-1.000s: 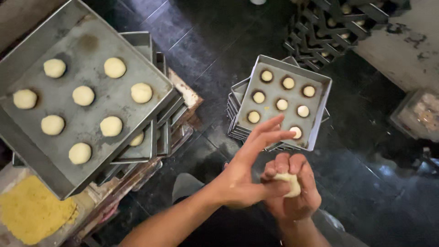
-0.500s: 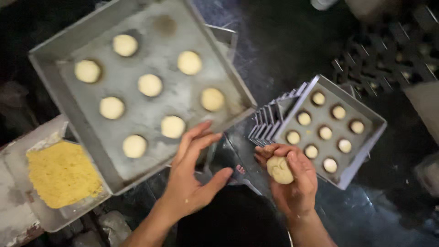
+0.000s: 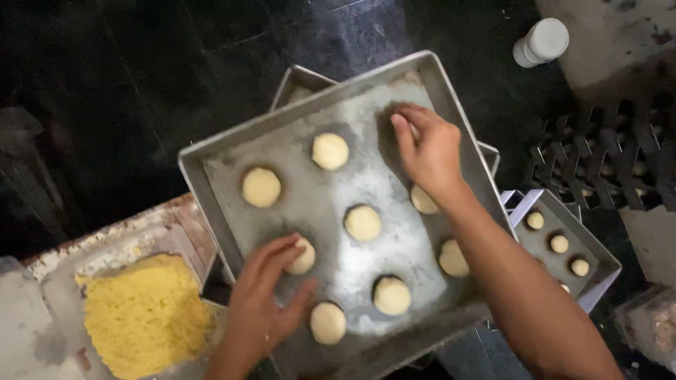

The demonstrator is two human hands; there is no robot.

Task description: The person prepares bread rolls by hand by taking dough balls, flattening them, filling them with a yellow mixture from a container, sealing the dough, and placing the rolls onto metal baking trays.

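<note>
I see the right hand (image 3: pixel 427 144) reaching across to the far corner of the large grey baking tray (image 3: pixel 331 105), palm down, fingers bent and pressed together against the tray floor; whatever sits under those fingers is hidden, so I cannot tell whether it has hold of a dough piece there. My left hand (image 3: pixel 264 299) lies flat and spread at the near side of the same tray, fingers loosely open, the fingertips resting on one pale dough round (image 3: pixel 304 257) without closing on it. Seven more rounds lie in rough rows on the tray, among them one (image 3: pixel 329 150) near the far side, one (image 3: pixel 261 186) toward the left wall, one (image 3: pixel 362 222) in the middle and one (image 3: pixel 328 322) just beside my left thumb. The tray sits tilted on top of other metal trays. To the left I see a shallow pan of yellow crumbs (image 3: pixel 144 317). To the right, lower down, a smaller tray (image 3: pixel 598 257) holds small rounds, partly hidden by my right forearm. A white bottle (image 3: pixel 541 42) stands on the dark floor at the far right.
</note>
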